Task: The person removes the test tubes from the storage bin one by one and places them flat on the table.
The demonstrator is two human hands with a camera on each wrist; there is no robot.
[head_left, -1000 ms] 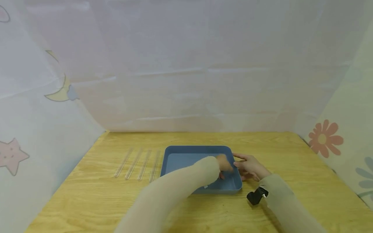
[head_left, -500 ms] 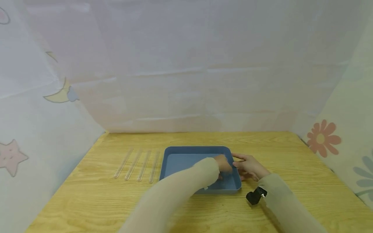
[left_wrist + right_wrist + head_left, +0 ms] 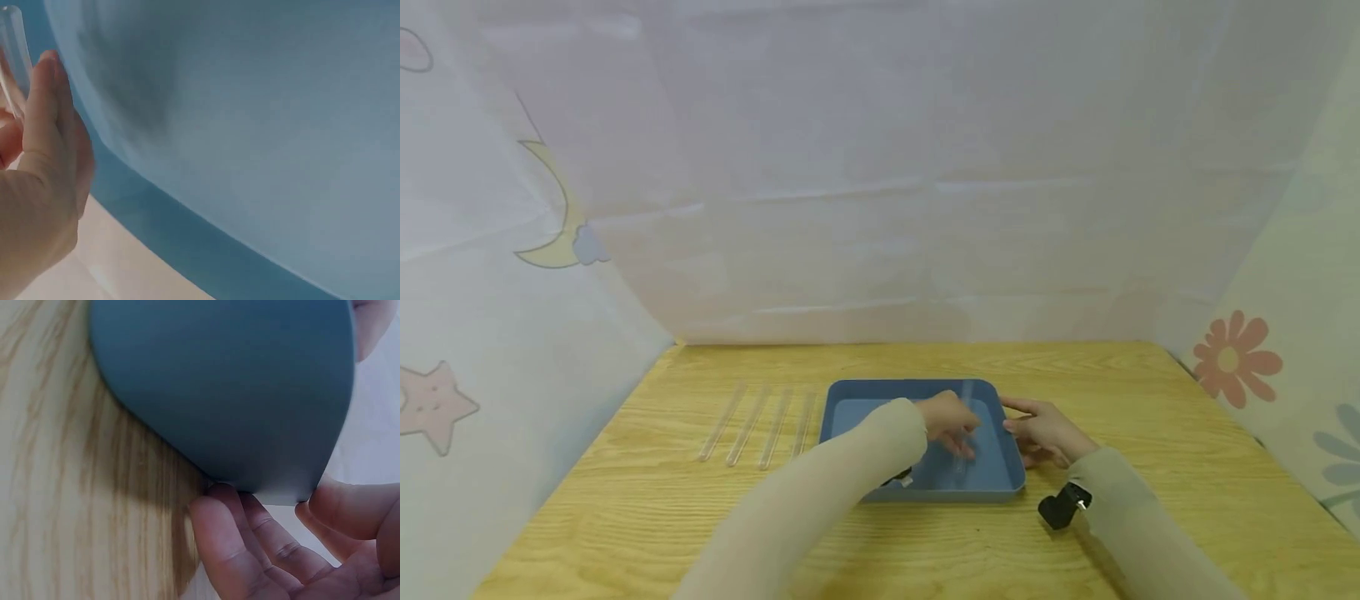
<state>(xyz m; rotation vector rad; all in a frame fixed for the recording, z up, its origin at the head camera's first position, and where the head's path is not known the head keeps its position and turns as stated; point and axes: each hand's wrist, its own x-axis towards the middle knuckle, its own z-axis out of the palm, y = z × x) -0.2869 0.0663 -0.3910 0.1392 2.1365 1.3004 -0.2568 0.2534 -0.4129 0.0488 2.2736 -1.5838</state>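
Observation:
Over the right part of the blue tray [image 3: 880,496], my left hand [image 3: 949,417] reaches in and pinches a clear test tube [image 3: 967,392]. Between thumb and fingers, the rounded end of that tube shows at the left edge of the left wrist view, beside the tray wall. My right hand [image 3: 1048,433] grips the tray's right side from outside. Its thumb lies at the rim and its other fingers are at the lower part of the wall, as the right wrist view shows. Several more test tubes [image 3: 747,427] lie side by side on the table, left of the tray.
The wooden table [image 3: 1045,558] ends at a pale cloth backdrop [image 3: 880,208], with printed cloth on both sides. A black wrist camera [image 3: 1060,507] is strapped below my right wrist. My left sleeve covers the tray's front left corner.
My left hand has shifted left, away from the tray's right wall, and the test tube it pinches has come into sight. The right hand stays at the tray.

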